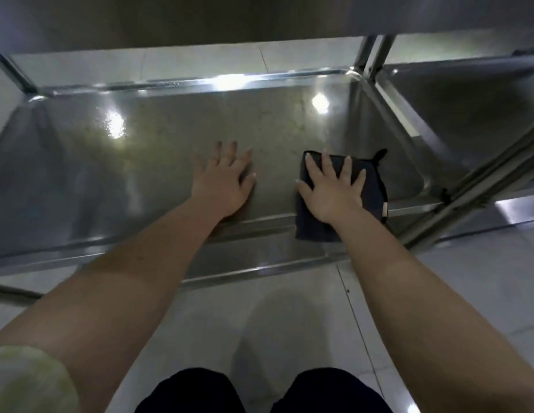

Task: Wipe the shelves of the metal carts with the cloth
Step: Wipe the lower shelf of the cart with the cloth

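Both hands lie flat on the lower shelf (158, 150) of a metal cart, palms down and fingers straight and spread, a short way apart from each other. The left hand (222, 186) rests bare on the steel near the shelf's front edge and holds nothing. The right hand (334, 193) presses on a dark cloth (376, 186); its fingers lie across the cloth rather than curling round it. The cloth sits toward the front right of the shelf, and its near end overlaps the raised front rim. A small loop sticks up at its far right corner. Ceiling lights glare off the steel. An upper shelf (259, 16) runs across the top of the view. A second cart (468, 96) stands just beside the first on the right, their posts close together. Pale floor tiles (289, 323) lie below.
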The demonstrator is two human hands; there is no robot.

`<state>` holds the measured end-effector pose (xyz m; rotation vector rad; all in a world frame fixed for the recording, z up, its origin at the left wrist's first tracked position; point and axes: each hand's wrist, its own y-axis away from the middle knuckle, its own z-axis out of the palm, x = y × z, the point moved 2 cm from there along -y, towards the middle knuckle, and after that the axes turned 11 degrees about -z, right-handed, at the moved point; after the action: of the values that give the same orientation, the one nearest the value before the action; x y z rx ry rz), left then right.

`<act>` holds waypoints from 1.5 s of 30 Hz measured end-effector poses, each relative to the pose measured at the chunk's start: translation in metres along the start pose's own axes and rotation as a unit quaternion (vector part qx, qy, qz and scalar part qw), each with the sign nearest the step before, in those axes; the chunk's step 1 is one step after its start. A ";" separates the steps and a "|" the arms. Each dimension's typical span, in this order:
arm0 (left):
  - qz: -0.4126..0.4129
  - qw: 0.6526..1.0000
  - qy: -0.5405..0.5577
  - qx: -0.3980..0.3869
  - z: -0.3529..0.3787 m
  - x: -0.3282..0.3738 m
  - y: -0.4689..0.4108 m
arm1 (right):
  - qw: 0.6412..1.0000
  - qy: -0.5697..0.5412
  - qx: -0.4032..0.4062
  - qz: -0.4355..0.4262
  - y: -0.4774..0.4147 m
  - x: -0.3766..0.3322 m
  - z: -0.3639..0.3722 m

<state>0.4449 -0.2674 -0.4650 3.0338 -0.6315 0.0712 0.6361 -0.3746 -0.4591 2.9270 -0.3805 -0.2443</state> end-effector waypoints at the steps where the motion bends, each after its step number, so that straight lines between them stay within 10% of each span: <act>1: -0.006 1.000 0.004 0.006 0.001 -0.002 -0.001 | 1.000 -0.003 0.001 -0.008 -0.004 0.003 -0.001; 19: -0.057 0.998 0.008 -0.032 0.003 -0.034 -0.039 | 0.989 -0.031 0.008 0.146 -0.047 0.041 -0.018; 29: -0.056 0.998 0.028 -0.019 0.005 -0.037 -0.035 | 0.991 -0.007 0.061 -0.115 -0.069 -0.084 0.004; 39: -0.058 0.998 0.031 -0.007 0.010 -0.037 -0.039 | 0.977 -0.043 0.081 0.191 -0.070 0.099 -0.026; 45: -0.068 0.997 0.038 -0.007 0.007 -0.038 -0.035 | 0.991 0.008 0.092 -0.101 -0.093 -0.101 0.004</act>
<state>0.4241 -0.2205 -0.4755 3.0335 -0.4163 0.1745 0.5608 -0.2599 -0.4670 3.1504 -0.1090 -0.2234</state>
